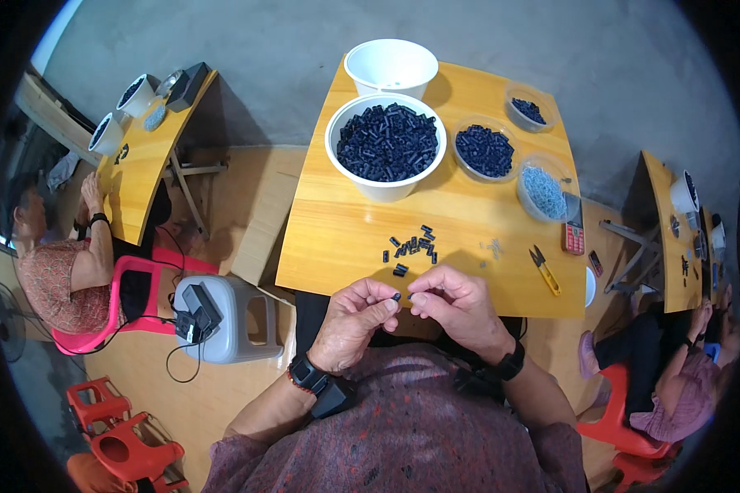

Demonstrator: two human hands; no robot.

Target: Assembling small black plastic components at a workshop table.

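Head view, left hand: I see it pinching a black piece by the table's edge.
Right hand: fingertips narrow, just beside; their hold I can't tell.
White tub: heaped with black pieces.
Clear bowls: 2 hold black pieces, 1 blue bits.
Red keypad device: print too small for me.

This is a workshop: people sit at wooden tables bearing tubs of black parts.
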